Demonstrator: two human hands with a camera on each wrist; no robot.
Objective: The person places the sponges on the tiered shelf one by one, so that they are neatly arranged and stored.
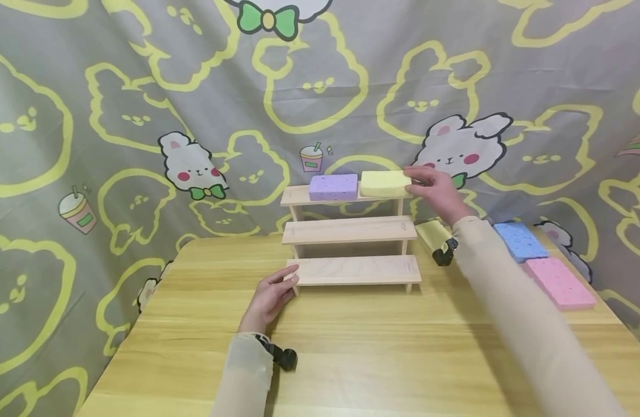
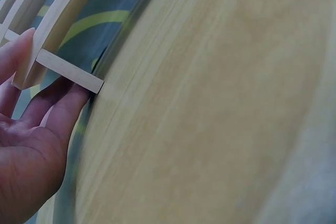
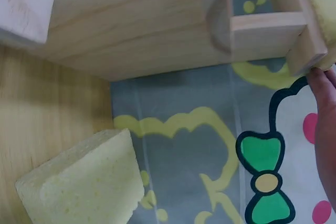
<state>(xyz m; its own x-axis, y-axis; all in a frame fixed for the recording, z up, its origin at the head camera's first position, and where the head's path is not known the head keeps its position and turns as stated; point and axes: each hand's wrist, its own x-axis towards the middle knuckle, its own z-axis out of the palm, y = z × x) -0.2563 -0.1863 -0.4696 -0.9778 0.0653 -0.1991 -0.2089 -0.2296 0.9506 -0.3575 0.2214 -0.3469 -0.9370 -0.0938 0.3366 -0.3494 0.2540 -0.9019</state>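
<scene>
One pale yellow, block-shaped sponge [image 1: 385,184], right grip [image 1: 438,194] pinching its end, left grip [image 1: 270,294] pinching three-tiered wooden stand [image 1: 350,230]

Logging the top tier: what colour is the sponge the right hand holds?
The sponge is pale yellow, seen best in the head view.

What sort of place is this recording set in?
Probably an indoor corner set up for recording, though the wider room is out of view: a cartoon-print curtain hangs behind a wood-grain table, which holds a three-tier wooden stand and coloured sponges.
</scene>
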